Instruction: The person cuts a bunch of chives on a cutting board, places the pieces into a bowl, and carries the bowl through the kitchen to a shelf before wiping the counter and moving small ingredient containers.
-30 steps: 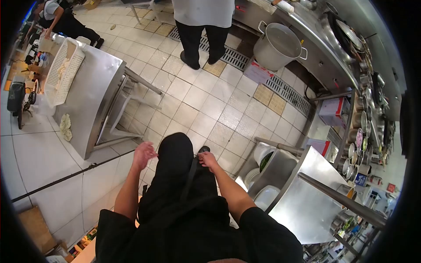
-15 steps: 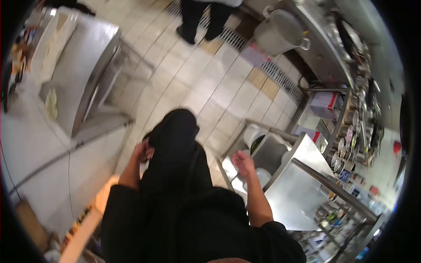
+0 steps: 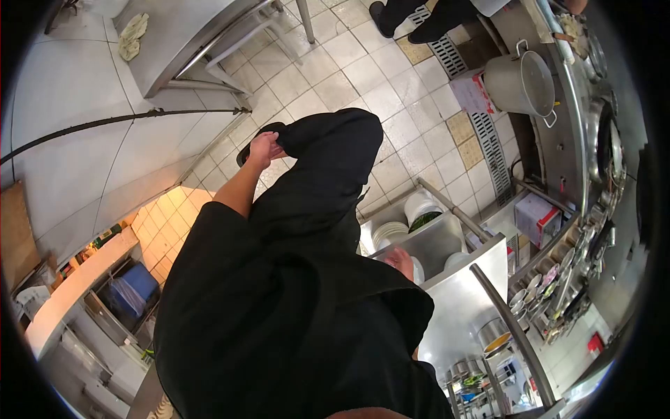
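Note:
My left hand [image 3: 264,149] hangs beside my raised thigh in black trousers [image 3: 324,150], fingers loosely curled with nothing showing in them. My right hand [image 3: 400,260] is half covered by my black sleeve and blurred, so its fingers do not show well. It overlaps the steel shelf unit [image 3: 453,244] on my right. Close by it, a stack of white plates [image 3: 389,235] stands on the shelf. Just beyond is a white container [image 3: 421,204] with something green by it.
A large pot [image 3: 513,84] stands by the steel counter at the upper right, near a floor drain grate [image 3: 488,146]. Another person's legs [image 3: 401,17] show at the top. A steel table [image 3: 178,42] with a crumpled cloth [image 3: 132,36] is at the upper left, above a tiled low wall [image 3: 70,174].
My view has swung and moved forward, with a leg now raised in stride. My left arm has swung forward, while my right hand has drawn back closer to my body.

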Demonstrator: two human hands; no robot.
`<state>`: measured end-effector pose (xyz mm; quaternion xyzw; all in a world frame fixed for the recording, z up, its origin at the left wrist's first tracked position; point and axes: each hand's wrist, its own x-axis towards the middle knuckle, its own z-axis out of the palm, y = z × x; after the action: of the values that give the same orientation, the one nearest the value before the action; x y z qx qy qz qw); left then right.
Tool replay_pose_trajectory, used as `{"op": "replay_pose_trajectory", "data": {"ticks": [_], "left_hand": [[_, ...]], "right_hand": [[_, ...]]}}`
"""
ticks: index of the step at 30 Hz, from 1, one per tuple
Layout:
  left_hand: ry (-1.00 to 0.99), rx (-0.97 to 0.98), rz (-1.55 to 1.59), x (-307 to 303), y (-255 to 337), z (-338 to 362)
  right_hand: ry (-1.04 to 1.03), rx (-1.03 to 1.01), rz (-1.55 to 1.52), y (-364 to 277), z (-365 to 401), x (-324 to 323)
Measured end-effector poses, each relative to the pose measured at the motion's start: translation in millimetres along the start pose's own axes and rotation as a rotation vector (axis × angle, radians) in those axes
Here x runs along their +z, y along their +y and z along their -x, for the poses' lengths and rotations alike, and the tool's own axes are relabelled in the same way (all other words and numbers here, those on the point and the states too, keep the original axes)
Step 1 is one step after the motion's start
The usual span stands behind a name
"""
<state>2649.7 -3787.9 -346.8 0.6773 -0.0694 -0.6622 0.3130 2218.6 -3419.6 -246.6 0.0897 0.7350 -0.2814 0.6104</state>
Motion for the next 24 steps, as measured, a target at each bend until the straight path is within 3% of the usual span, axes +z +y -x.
{"op": "replay_pose_trajectory", "data": {"ticks": [4,7,10,13,16,19,22,24], "left_hand": [[-0.056,-0.077,-0.085,9.8,11.9,1.2],[-0.063,-0.250,-0.144,33.7,37.6,11.0],[-0.166,-0.430,-0.228,38.0,41.0,-22.8],[-0.159,-0.257,-0.546,25.7,40.8,-70.8],[0.251,0.947,-1.620,58.8,53.7,-10.6],[0.172,0.955,-1.411,73.0,51.3,15.9],[-0.049,0.072,-0.323,60.0,43.5,-10.3],[-0.046,0.313,-0.820,31.1,27.8,-42.0]], "right_hand": [[0.072,-0.028,0.021,8.6,9.7,-23.4],[0.071,-0.119,0.113,18.3,17.8,-39.2],[0.070,-0.078,-0.046,31.4,14.2,-49.3],[0.067,-0.034,-0.022,26.7,15.6,-47.0],[0.048,-0.094,0.075,23.7,19.0,-43.4],[0.083,-0.066,0.096,28.0,16.3,-42.7],[0.065,-0.067,0.092,31.9,13.5,-44.8],[0.058,-0.058,0.058,32.2,15.0,-46.8]]}}
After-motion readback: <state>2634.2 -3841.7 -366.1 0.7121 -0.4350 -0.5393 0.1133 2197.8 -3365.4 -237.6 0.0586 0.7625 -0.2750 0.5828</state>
